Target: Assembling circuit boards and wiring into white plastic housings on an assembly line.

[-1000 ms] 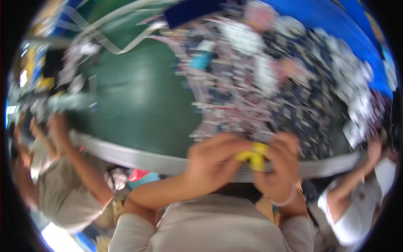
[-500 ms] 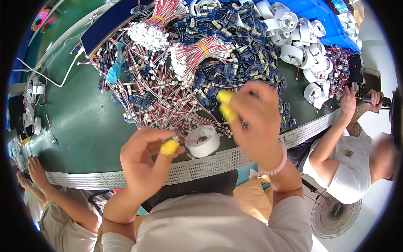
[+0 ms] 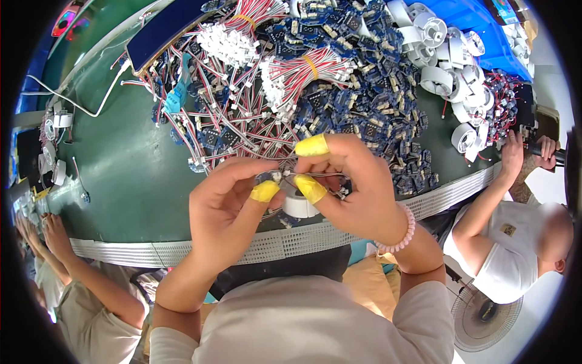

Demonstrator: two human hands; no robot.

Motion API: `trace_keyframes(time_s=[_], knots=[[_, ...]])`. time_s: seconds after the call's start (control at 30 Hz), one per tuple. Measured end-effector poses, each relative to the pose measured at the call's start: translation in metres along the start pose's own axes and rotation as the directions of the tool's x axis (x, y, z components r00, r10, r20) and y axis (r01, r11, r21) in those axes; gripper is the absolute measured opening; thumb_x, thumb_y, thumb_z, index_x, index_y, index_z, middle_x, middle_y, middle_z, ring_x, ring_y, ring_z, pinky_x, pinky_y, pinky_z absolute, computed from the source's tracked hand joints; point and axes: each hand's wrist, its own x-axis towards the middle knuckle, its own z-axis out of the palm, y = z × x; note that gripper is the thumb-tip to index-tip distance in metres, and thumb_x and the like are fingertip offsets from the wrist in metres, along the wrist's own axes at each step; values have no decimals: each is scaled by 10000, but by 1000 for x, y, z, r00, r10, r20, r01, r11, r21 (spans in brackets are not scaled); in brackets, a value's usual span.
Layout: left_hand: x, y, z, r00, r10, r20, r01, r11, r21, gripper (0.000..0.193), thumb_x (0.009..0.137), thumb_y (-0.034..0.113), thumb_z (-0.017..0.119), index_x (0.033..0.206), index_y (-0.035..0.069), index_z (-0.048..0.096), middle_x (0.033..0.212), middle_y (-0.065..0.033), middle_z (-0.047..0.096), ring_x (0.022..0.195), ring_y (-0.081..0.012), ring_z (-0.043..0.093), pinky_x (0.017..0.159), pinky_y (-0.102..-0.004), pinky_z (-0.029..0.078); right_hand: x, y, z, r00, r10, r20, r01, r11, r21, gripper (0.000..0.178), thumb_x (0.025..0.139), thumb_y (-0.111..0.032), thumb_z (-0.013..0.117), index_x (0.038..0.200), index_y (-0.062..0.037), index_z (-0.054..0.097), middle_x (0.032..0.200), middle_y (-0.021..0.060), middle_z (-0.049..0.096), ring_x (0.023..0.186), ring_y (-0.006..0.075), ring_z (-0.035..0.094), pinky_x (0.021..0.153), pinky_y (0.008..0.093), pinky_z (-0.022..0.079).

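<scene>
Both forearms rose from the lower edge of the frame, elbows out to either side and wrists turned inward, so that the hands met just below the middle. The left hand (image 3: 221,209) was palm-up toward me, thumb and forefinger pinching a small board (image 3: 265,177) by its edges, seemingly to leave the white plug (image 3: 286,173) at its right side clear. The right hand (image 3: 364,185) arched in from the other side, a beaded bracelet (image 3: 401,233) at its wrist. Its thumb and forefinger stood apart, with thin wires (image 3: 327,175) running between them; whether the curled fingers behind pinned those wires, I couldn't tell. Yellow tape (image 3: 265,192) wrapped both thumbs and the right forefinger, likely as padding against hard little edges.

Just beneath the hands, partly hidden, a white ring (image 3: 298,207) sat on the worktop (image 3: 139,182) near its mesh rim (image 3: 303,238). Beyond, loose wires (image 3: 236,136) sprawled above the left hand, probably kept there for easy reach, and a heap of blue boards (image 3: 376,91) filled the upper middle. Banded bundles (image 3: 306,70) lay over them, the bands apparently keeping the strands together. More rings (image 3: 435,79) were piled at upper right, before a blue bin (image 3: 485,30).
</scene>
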Motion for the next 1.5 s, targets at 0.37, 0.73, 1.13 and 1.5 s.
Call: trace_keyframes(time_s=[0.37,0.73,1.13,1.5], knots=[[-11,-1,-21,990,91,-108,-86,995,51,187,843,-61,553,1030,-55,563,994,-122,570,821,-154,610,715,-255,528,9,3,-56,885,-456,-93,143,458,-877,345,714,-46,676,1050,-48,602,1055,66,629,924,307,566,814,380,449],[-5,1,-11,988,138,-72,-145,984,-101,207,877,-8,528,1078,-34,488,1020,-155,579,836,-175,625,715,-272,537,-46,11,12,974,-199,111,228,840,-493,315,627,3,651,940,-16,621,820,63,607,819,227,556,665,332,447],[-9,0,2,959,278,53,-282,923,263,278,808,-106,529,1067,-19,583,1003,-115,551,821,-158,616,674,-247,537,-40,-3,10,983,64,-170,-53,996,70,298,762,70,619,1041,-9,551,913,81,592,658,77,556,514,215,447],[-5,1,9,944,322,67,-310,802,510,263,721,-89,651,965,8,653,893,-95,580,704,-134,609,603,-225,521,-26,-9,11,977,-11,-213,-22,988,-154,294,748,42,660,1025,-4,574,851,97,609,709,133,630,589,228,535]])
